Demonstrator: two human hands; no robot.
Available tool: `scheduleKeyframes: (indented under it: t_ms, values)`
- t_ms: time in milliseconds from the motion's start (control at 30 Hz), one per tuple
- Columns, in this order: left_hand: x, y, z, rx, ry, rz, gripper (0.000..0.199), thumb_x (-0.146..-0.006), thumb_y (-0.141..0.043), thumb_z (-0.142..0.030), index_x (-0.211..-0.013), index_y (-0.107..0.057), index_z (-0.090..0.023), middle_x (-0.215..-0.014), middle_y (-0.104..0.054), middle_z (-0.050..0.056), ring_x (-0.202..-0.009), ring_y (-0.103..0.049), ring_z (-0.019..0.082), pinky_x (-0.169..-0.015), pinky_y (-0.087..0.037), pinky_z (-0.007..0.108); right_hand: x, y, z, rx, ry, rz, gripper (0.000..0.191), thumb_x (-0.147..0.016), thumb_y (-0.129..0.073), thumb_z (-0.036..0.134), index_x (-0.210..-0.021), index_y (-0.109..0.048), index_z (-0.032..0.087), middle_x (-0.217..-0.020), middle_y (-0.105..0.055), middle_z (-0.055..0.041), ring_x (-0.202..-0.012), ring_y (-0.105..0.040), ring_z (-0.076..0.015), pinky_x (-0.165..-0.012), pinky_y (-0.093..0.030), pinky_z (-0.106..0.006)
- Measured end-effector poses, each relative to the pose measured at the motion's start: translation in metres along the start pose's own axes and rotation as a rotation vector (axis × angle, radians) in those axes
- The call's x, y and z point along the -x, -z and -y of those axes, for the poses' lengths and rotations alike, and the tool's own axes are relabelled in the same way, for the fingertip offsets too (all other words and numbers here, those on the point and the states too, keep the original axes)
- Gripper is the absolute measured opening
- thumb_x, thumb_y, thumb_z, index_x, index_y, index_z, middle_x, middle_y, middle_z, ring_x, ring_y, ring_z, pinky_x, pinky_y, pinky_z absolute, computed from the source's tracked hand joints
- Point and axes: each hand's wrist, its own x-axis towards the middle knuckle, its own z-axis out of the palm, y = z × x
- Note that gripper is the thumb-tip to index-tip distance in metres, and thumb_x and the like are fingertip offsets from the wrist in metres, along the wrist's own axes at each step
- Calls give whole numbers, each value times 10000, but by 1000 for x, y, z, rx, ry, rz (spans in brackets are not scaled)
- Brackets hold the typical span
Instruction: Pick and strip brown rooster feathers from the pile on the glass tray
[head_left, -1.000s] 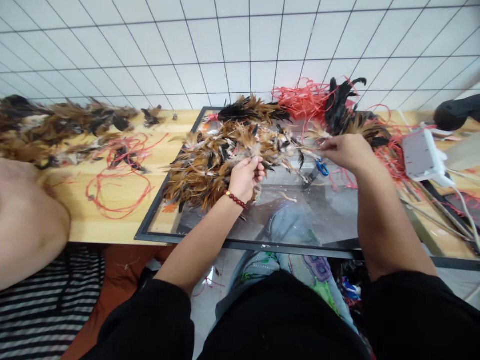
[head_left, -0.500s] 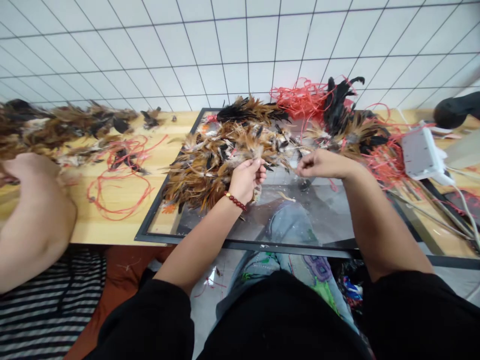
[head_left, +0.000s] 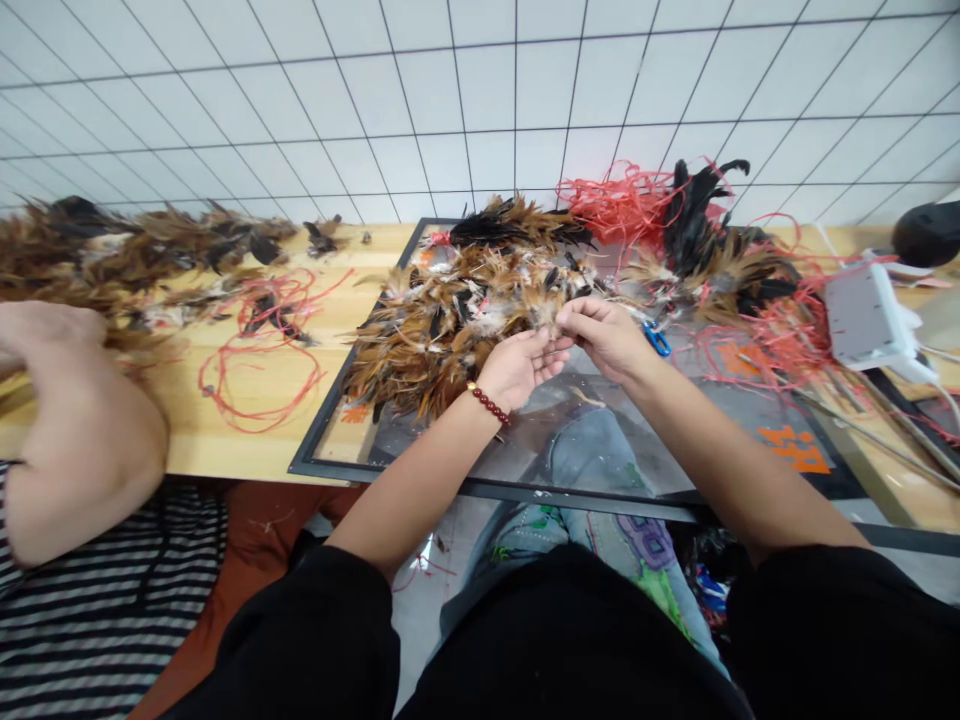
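Note:
My left hand [head_left: 523, 368], with a red bead bracelet at the wrist, is pinched at the thumb and forefinger, its other fingers loosely curled. My right hand [head_left: 600, 335] meets it, thumb and forefinger pinched together at the same spot. What lies between the fingertips is too small to make out. Just behind them spreads a big heap of brown feathers [head_left: 420, 345] on a dark-framed glass panel [head_left: 480, 487]. A blue-handled tool [head_left: 658, 338] lies right of my right hand, partly hidden by it.
Red plastic strings [head_left: 615, 205] and black feathers [head_left: 688, 225] lie at the back. A white box with a cable [head_left: 870, 315] stands at the right. Looped red string [head_left: 259, 385] and more feathers lie on the wooden table [head_left: 225, 455] at left, beside another person's arm [head_left: 90, 430].
My right hand has moved left and now meets my left hand. The blue-handled tool and orange marks on the panel have come into sight. The whole view has shifted slightly.

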Motion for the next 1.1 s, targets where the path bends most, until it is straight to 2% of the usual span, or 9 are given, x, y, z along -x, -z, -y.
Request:
scheduleKeyframes:
  t_ms: [167,467,567,667,767,833,933,1033,1100]
  values:
    - [0,0,0,-11,15,14,154,-936,-557,-164,-844,-660,-96,-742,-722,69,-596,-632,79,-609,-503,200,-3,4,-8,52,49,-70,227,-613,-785,337,-693,-644,177,-593,-584,44,-545,-480,-73,-569,-400,-234]
    - [4,-6,2,-108,-19,10,186,-896,-605,-139,-714,-579,-110,-563,-563,-22,-452,-496,40,-450,-367,162,0,-1,-13,133,51,-29,300,-624,-786,413,-662,-603,179,-592,-556,44,-547,-469,-74,-582,-395,-245]
    - [3,-5,1,-105,-73,4,170,-912,-571,-133,-746,-593,-106,-560,-545,-31,-444,-473,34,-445,-344,158,-2,9,-5,252,85,4,304,-672,-749,451,-695,-614,180,-612,-570,34,-559,-463,-82,-593,-394,-257]
    - [1,-4,-1,-27,-142,-49,151,-932,-538,-138,-800,-607,-111,-567,-532,-43,-456,-473,29,-460,-342,149,-3,31,12,594,79,126,308,-687,-736,467,-751,-664,175,-666,-621,12,-611,-499,-104,-637,-405,-278]
    - [-2,-2,-1,3,-150,-92,131,-922,-564,-153,-803,-605,-117,-576,-529,-46,-465,-475,30,-470,-343,150,-1,53,30,989,-148,510,315,-639,-766,463,-758,-726,175,-703,-682,-13,-663,-560,-143,-669,-416,-296]
    - [-3,-1,0,-7,-143,-98,113,-907,-596,-168,-805,-608,-119,-582,-531,-45,-473,-477,31,-476,-343,152,2,58,36,1153,-270,657,314,-631,-771,468,-762,-749,184,-692,-692,-13,-661,-574,-156,-654,-411,-295]
    - [-4,-1,2,-22,-143,-111,113,-907,-594,-170,-809,-612,-118,-585,-530,-43,-477,-473,33,-479,-342,157,7,51,32,1247,-315,699,235,-603,-790,410,-699,-745,200,-608,-663,6,-591,-552,-145,-595,-389,-281]
    - [-2,-2,2,-28,-154,-140,131,-917,-566,-156,-800,-610,-117,-578,-523,-42,-468,-462,33,-476,-337,161,13,35,23,1253,-286,730,63,-592,-739,234,-563,-689,210,-502,-596,36,-500,-493,-121,-531,-353,-267]
    - [-2,-3,1,-29,-164,-159,117,-902,-594,-167,-795,-609,-120,-580,-524,-43,-468,-459,32,-473,-332,161,16,25,20,1242,-238,780,87,-596,-671,155,-532,-663,214,-480,-568,48,-481,-468,-111,-514,-336,-258]
